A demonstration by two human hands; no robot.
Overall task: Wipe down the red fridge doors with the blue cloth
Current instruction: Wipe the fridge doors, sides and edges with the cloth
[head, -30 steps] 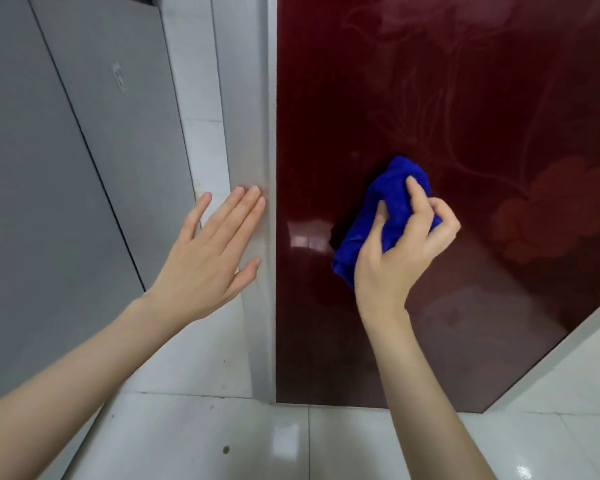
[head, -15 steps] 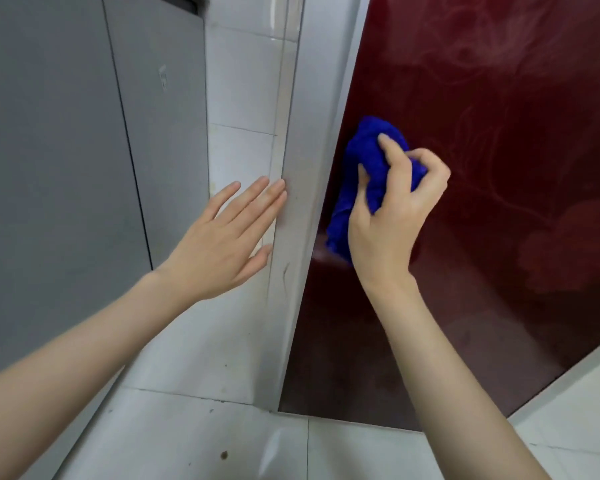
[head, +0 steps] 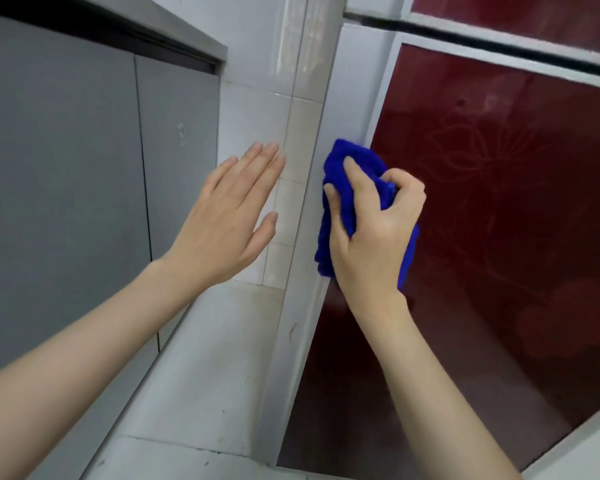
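Head view: a bunched blue cloth sits clenched in the right hand, whose fingers and thumb curl round it and press it to the pale left edge strip of the lower red fridge door. The cloth's long axis runs up and down along that strip, and the cloth sticks out above and below the grip. Almost all of the glossy red panel, with its faint flower pattern, lies to the right of the grip and below it. A second red door shows above, past a dark gap. The coming stroke, on this reading, must carry the cloth rightward across the panel, and the right hand alone is placed to do it. Left of the grip, the left hand is spread flat with straight fingers and holds nothing, near the white tiled wall; whether it touches the tiles cannot be told. Farther left stand grey cabinet doors.
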